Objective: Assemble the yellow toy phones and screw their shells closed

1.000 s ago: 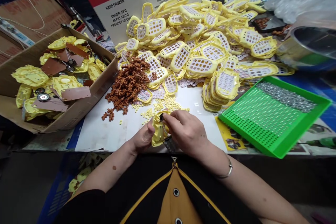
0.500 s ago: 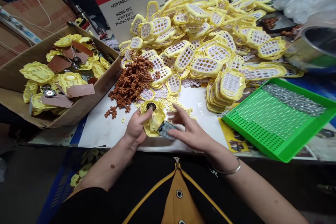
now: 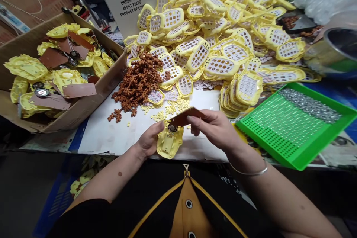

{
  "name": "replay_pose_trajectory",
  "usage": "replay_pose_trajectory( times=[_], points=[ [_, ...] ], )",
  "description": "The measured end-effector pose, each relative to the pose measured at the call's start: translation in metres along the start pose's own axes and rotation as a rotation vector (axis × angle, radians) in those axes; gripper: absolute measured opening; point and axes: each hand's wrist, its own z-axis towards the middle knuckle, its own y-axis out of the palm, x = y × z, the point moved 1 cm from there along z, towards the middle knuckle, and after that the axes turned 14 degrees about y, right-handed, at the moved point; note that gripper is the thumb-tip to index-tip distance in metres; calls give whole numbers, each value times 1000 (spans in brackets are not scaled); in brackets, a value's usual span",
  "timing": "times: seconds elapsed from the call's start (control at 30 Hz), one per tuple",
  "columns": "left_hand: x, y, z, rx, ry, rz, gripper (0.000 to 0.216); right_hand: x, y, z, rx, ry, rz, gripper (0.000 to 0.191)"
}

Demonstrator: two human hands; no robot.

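Observation:
My left hand (image 3: pixel 151 138) grips the left edge of a yellow plastic shell (image 3: pixel 169 143), its hollow inside facing up. A small round black speaker (image 3: pixel 172 128) sits at the shell's top end. Between the thumb and fingers of my right hand (image 3: pixel 213 126) is a brown circuit board (image 3: pixel 186 116), tilted above the shell's top right. Thin wires show near the speaker. Just beyond my hands, small yellow button pieces (image 3: pixel 170 109) lie scattered on the white table surface (image 3: pixel 97 137).
A cardboard box (image 3: pixel 111 78) of shells with boards stands left. Brown rubbery parts (image 3: pixel 136 81) are heaped beside a large pile of yellow front covers (image 3: pixel 220 48). To the right lie a stack of covers (image 3: pixel 248 87) and a green tray (image 3: pixel 267 126) holding small metal screws (image 3: pixel 309 104).
My right hand has taken hold of the circuit board and lifted it to the shell's top end, its brown face now showing. The shell has shifted slightly toward me.

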Motion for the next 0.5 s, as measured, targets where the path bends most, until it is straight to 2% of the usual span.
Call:
replay_pose_trajectory(
  times=[0.1, 0.23, 0.33, 0.4, 0.43, 0.5],
  points=[
    [0, 3, -3, -11, 22, 123, 47, 0, 5, 7, 110, -59, -58, 36],
    [-2, 4, -2, 52, 4, 173, 37, 6, 6, 12, 209, -88, -113, 33],
    [-4, 2, -1, 75, -2, 163, 36, 15, 5, 15, 294, -62, -28, 32],
    [-5, 1, -1, 60, -22, 140, 36, 20, 4, 16, 318, -70, 27, 50],
    [-6, 1, -1, 50, -36, 127, 36, 21, 2, 16, 316, -73, 20, 51],
    [-7, 0, -2, 37, -66, 111, 35, 22, -2, 14, 272, -55, -46, 38]
  ],
)
